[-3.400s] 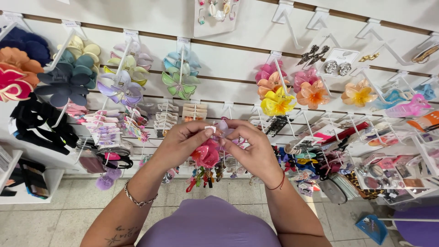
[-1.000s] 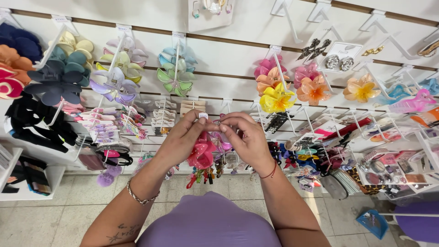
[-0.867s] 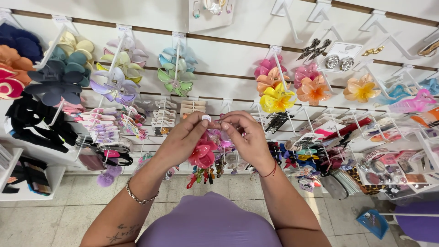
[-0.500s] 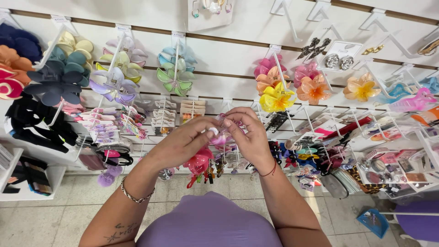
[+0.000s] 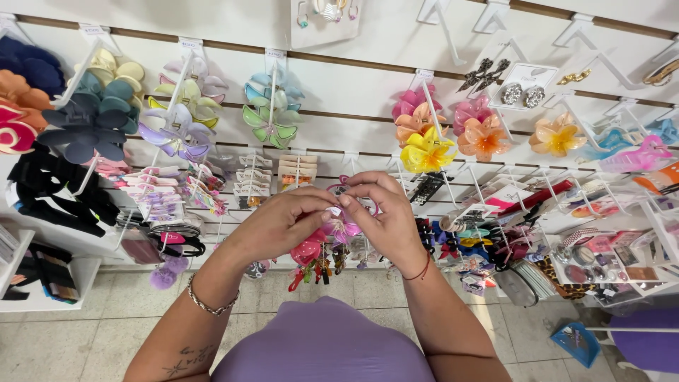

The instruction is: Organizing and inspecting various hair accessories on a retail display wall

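My left hand (image 5: 279, 225) and my right hand (image 5: 382, 216) meet fingertip to fingertip in front of a white slat wall of hair accessories. Both pinch a small pink and purple hair clip (image 5: 344, 228) with a tiny white tag, held just over a display hook (image 5: 338, 189). Below my fingers hang pink and red clips (image 5: 309, 253) on the same hook. My left wrist wears a chain bracelet, my right wrist a red cord.
Flower claw clips hang on hooks: yellow (image 5: 426, 151), orange-pink (image 5: 482, 136), green and blue (image 5: 271, 120), lilac (image 5: 175, 131), dark blue-grey (image 5: 86, 124). Black scrunchies (image 5: 49, 191) sit at left. Small jewellery trays (image 5: 601, 258) stand at right. Tiled floor lies below.
My hands have dropped slightly and drawn closer together on the small clip in front of the hook. The left hand's fingers now curl more over it.
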